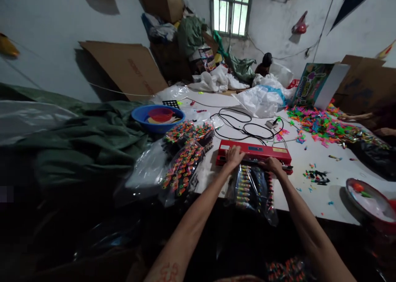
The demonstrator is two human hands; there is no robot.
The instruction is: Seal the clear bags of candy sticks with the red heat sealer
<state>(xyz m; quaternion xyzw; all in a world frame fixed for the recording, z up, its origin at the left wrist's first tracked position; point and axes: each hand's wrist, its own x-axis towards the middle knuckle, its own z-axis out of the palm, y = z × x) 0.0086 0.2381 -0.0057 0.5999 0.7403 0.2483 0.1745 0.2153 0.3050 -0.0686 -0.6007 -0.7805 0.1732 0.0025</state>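
Observation:
A red bag sealer point(262, 150) lies on the white table in front of me. My left hand point(235, 155) rests on its left part, fingers stretched over the lid. At the front edge, right of the middle, my right hand point(272, 165) is closed at the top edge of a clear plastic bag point(252, 187); its fingertips are partly hidden. Rows of small colourful pieces fill the bag, which hangs over the table's front edge. Its upper end meets the sealer's front.
Filled bags of orange pieces point(182, 166) lie left, by a blue basin point(157, 123). Black cable point(247, 127) coils behind the sealer. Right are a colourful heap point(328, 125), another person's hand point(348, 117), loose dark pieces point(317, 176) and a round bowl point(371, 199).

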